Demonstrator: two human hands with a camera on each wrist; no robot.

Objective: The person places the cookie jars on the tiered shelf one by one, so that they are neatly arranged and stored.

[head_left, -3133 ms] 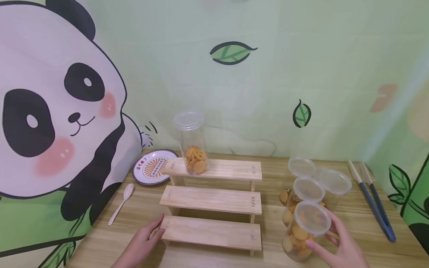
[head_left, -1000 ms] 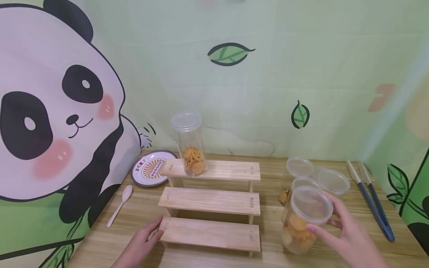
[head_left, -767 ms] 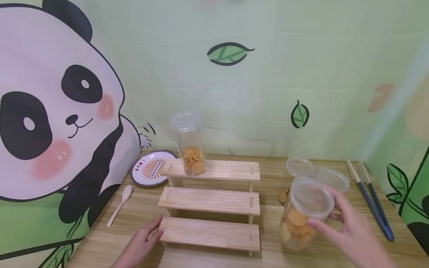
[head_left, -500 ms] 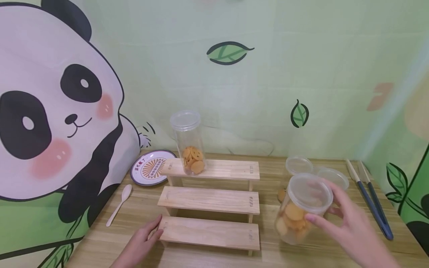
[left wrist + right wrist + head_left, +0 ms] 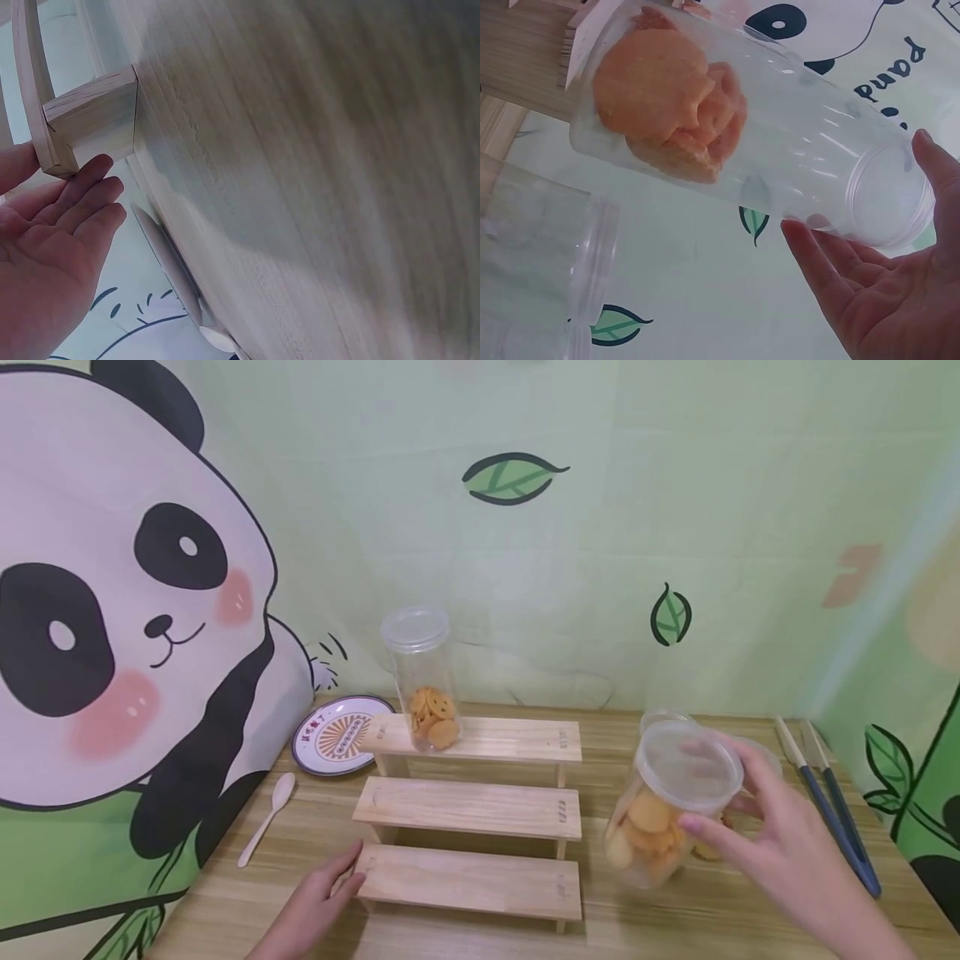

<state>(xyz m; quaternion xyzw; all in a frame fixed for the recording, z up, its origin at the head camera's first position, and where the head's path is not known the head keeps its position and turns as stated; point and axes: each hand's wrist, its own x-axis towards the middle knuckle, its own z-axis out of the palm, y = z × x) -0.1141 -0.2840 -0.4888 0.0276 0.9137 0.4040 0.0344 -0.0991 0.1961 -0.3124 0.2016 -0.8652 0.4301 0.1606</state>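
Both busy, the right hand (image 5: pixel 780 835) grasps a lidded biscuit jar (image 5: pixel 667 795), tilted over the table (image 5: pixel 603 935) near the lowest shelf (image 5: pixel 468 885), while the left hand (image 5: pixel 313 897) touches that shelf's end, whether pinching or merely resting being hard to tell. Carrying the jar appears the step in hand; the next move likely calls for leveling it, clear of the second jar (image 5: pixel 423 668) on the top shelf (image 5: pixel 517 739).

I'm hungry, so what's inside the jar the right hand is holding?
Cookies, piled at the bottom of the jar. The outer ones hide the pile's middle.
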